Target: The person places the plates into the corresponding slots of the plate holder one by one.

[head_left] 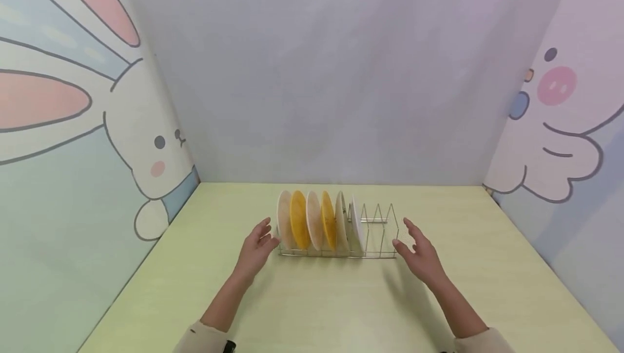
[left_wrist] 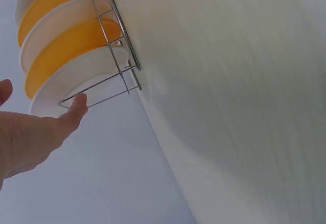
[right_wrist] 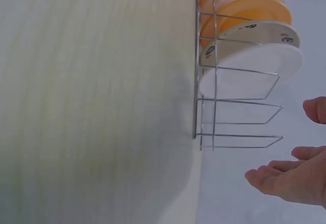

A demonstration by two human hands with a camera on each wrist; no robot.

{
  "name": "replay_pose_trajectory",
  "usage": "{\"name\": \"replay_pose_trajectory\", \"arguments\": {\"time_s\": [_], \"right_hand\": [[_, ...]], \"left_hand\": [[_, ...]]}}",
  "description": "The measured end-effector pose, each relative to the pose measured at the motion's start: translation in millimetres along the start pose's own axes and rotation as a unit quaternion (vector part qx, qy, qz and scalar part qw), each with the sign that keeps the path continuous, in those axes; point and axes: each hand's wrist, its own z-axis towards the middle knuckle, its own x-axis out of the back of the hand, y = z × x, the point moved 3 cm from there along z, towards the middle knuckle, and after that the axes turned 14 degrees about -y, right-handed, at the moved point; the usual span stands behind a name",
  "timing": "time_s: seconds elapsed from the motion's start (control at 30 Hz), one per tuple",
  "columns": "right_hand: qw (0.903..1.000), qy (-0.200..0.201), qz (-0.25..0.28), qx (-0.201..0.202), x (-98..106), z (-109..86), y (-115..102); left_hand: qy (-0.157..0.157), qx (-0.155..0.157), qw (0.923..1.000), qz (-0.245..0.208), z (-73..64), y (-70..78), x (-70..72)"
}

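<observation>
A wire dish rack (head_left: 380, 256) stands on the table, holding several plates upright in its left and middle slots. From the left come a white plate (head_left: 284, 220), an orange plate (head_left: 299, 220), then more in white and orange. A patterned cream plate (right_wrist: 244, 33) and a white plate (right_wrist: 254, 68) are the rightmost. My left hand (head_left: 255, 250) is at the rack's left end, fingers loosely bent and thumb toward the end wire. At the right end my right hand (head_left: 423, 258) hovers with fingers spread, holding nothing. The rack's last slots on the right hold no plates.
The pale yellow table (head_left: 312, 304) extends in front and to both sides of the rack. A grey backdrop (head_left: 317, 71) rises behind it. Side panels with a cartoon rabbit (head_left: 141, 147) and another cartoon animal (head_left: 560, 125) flank the table.
</observation>
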Motion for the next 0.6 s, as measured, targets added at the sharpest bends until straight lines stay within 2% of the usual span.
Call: {"name": "replay_pose_trajectory", "arguments": {"time_s": [0.1, 0.2, 0.33, 0.43, 0.6], "right_hand": [[0.9973, -0.060, 0.032, -0.028, 0, 1.5, 9], [0.9916, -0.109, 0.063, -0.028, -4, 3.2, 14], [0.9873, -0.141, 0.072, -0.016, -9, 4.1, 16], [0.9869, -0.146, 0.067, -0.013, -9, 4.1, 15], [0.9861, -0.148, 0.070, -0.025, -10, 2.0, 13]], "left_hand": [[-0.056, 0.002, 0.9984, -0.005, 1.3, -2.6, -9.9], [-0.091, 0.002, 0.9958, -0.002, 1.6, -5.5, -14.9], [-0.098, 0.009, 0.9952, -0.001, 0.7, -8.4, -15.5], [-0.100, 0.012, 0.9949, -0.004, -0.5, -8.4, -15.0], [-0.111, -0.001, 0.9936, -0.021, 2.2, -8.6, -11.6]]}}
